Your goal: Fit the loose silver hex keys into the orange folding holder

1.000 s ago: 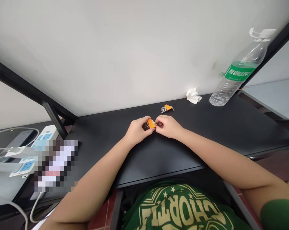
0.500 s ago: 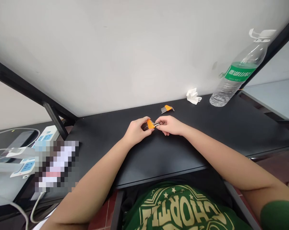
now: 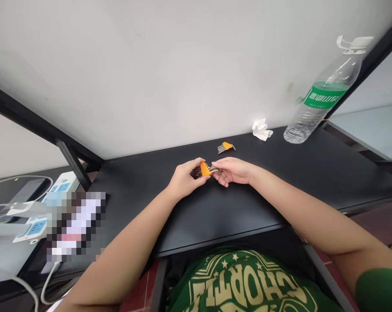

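My left hand (image 3: 187, 175) is closed around an orange holder (image 3: 205, 169) carrying several metal hex keys, pinching it between thumb and fingers. The bent ends of the keys (image 3: 213, 170) point right, toward my right hand (image 3: 231, 170). That hand has its thumb above those ends and its fingers curled below, touching them; its exact hold on a single key is too small to make out. Behind the hands, a second hex key set (image 3: 226, 147) in an orange holder lies on the black tabletop (image 3: 144, 182).
A crumpled tissue (image 3: 261, 129) and a tall water bottle (image 3: 324, 97) with a green label stand near the wall at right. To the left are a blurred-out phone (image 3: 80, 221), a power strip (image 3: 36, 227) with plugs, and white cables. Black metal frame bars flank the tabletop.
My right hand has turned a little, so its palm and lower fingers show more beneath the bent key ends. My left hand still holds the orange holder in nearly the same spot.
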Motion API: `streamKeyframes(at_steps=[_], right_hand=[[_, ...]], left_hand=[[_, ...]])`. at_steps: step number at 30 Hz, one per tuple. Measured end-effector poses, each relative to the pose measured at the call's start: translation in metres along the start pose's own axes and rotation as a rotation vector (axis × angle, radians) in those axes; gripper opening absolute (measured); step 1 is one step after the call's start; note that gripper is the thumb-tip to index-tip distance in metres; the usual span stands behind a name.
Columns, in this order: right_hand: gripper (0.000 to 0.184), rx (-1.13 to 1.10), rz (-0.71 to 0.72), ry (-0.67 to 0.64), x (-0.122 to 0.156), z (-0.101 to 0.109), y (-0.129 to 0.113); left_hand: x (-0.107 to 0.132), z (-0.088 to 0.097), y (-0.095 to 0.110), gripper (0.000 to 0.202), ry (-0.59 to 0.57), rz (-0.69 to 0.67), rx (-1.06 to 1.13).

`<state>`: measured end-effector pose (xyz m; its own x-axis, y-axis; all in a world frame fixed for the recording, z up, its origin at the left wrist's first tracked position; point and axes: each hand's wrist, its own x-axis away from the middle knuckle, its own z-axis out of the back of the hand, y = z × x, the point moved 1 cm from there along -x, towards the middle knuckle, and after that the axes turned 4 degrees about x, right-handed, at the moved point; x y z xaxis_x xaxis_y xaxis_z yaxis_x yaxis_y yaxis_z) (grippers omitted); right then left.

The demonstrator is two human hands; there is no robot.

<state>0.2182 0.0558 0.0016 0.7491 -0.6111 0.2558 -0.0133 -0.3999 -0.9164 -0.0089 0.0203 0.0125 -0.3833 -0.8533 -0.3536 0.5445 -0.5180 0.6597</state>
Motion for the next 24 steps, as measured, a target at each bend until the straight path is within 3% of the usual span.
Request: streamKeyframes(at_steps=[7,13,19,24], right_hand=[[0.037,-0.036,0.058,-0.002,0.002,-0.002,-0.002],[0.036,-0.086,0.053,-0.158,0.005,0.001,-0.001],[0.04,0.041,0.065,-0.121,0.006,0.003,-0.001],[0.038,0.066,0.128,-0.065,0.005,0.003,-0.001]], left_hand=[[-0.001,0.0,0.003,0.035,0.019,0.021,0.076],[-0.001,-0.001,0.012,0.032,-0.067,0.049,0.249],[-0.001,-0.001,0.008,0.04,-0.053,0.066,0.274],[-0.001,0.0,0.011,0.033,-0.054,0.066,0.268]])
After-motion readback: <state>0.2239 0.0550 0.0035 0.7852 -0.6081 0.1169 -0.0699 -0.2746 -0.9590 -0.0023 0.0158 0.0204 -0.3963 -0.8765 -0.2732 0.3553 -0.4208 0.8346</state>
